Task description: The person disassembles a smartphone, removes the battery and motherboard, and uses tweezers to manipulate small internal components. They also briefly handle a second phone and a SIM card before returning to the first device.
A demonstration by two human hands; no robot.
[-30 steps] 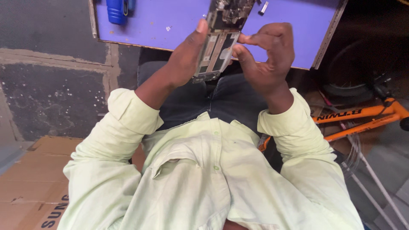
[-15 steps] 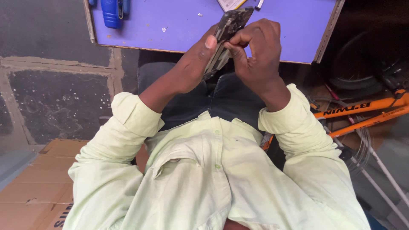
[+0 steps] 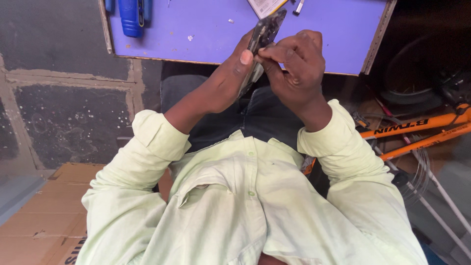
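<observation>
Two hands on one opened phone [image 3: 260,46], held edge-on above purple table [image 3: 206,29]; left hand [image 3: 230,81] fingers wrapped round it; right hand [image 3: 294,64] fingertips pinching its edge; blue tool [image 3: 131,17] well apart.

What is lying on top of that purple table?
On the purple table lie a blue tool, a paper card and small specks. The opened phone and both hands cover part of its surface.

A purple table [image 3: 319,34] – on it a blue tool [image 3: 130,17], small metal bits [image 3: 298,7]
</observation>
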